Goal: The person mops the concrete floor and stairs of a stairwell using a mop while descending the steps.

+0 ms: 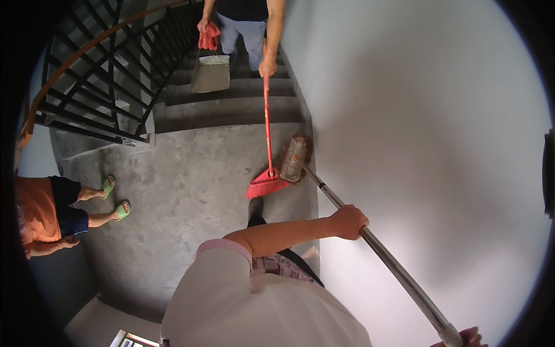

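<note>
Around the mop pole (404,279) curls the left hand (349,222).

Can see only part of the right hand (472,337) at the lower edge, and cannot make out its grip or the end of the pole (404,278) there. Cannot see the fingertips of the left hand (348,222), curled out of sight around it. Cannot tell touching from mere overlap between the mop head (293,162) and the broom head (266,186). Lose the head of the upper co-worker (245,32) past the top edge, and that of the orange-shirted co-worker (39,205) in the dark left rim. Cannot identify the dark object (548,173), cut off at the right edge.
</note>
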`<state>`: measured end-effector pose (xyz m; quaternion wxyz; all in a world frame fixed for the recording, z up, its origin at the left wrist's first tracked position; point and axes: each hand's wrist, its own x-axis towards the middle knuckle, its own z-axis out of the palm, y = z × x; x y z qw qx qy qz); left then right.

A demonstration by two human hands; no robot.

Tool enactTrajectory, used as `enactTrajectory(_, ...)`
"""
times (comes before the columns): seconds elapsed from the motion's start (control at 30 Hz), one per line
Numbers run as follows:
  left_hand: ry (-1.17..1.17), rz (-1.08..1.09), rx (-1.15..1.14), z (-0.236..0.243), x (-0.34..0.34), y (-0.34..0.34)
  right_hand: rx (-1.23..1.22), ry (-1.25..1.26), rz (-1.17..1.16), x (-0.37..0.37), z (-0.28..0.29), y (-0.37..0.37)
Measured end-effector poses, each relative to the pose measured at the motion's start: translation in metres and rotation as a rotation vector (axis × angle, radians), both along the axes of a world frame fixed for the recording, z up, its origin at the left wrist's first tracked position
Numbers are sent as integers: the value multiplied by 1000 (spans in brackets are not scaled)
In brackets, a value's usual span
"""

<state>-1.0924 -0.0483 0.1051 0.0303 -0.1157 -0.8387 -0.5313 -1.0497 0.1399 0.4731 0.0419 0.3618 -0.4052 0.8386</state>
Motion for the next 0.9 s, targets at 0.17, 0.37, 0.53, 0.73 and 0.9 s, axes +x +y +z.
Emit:
enactTrajectory(0.17,-24,67,-46,-19,-6,38,448,125,35,22,-21,65)
enactTrajectory(0.37,220,377,-2,-17,55,93,321,284,241,51,-37,148)
enactTrajectory(0.53,171,514,-145,2,114,116,380,191,174,52,-45,224)
enactTrajectory(0.73,62,685,-188,26,228,124,255,164,413,71,-26,211)
enactTrajectory(0.9,-78,879,-168,33,338,129,182,137,513,95,-32,156)
